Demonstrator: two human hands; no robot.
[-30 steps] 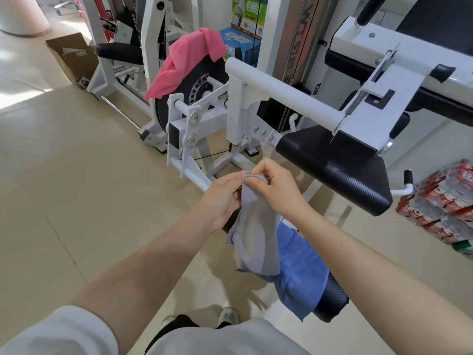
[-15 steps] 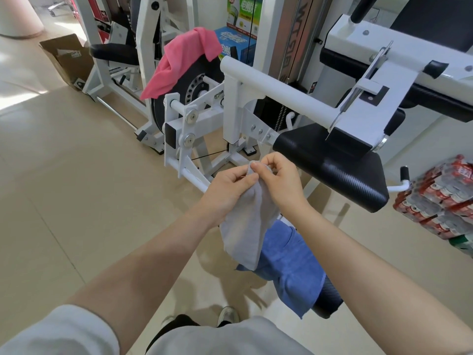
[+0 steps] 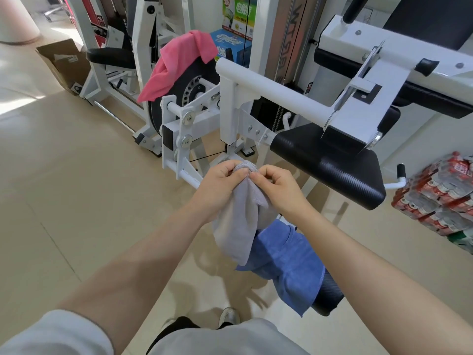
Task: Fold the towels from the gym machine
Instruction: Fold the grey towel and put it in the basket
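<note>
Both of my hands are up in front of me, close together, and they share one soft grey cloth towel (image 3: 239, 226). My left hand (image 3: 217, 187) has its fingers curled round the top bunch of the towel, and my right hand (image 3: 279, 189) pinches the same top edge with thumb and fingertip, just beside the left. The towel hangs straight down from my hands, so its long way runs from top to bottom, and its loose end dangles below my wrists. Just under my right wrist a blue cloth towel (image 3: 286, 267) lies draped over a black padded roller (image 3: 329, 295). Far ahead and to the left of my hands, a pink cloth towel (image 3: 176, 67) sits on a round black wheel of the white gym machine (image 3: 279, 93). I think my hands need to move apart along the top edge next, to spread the grey towel flat for a fold.
</note>
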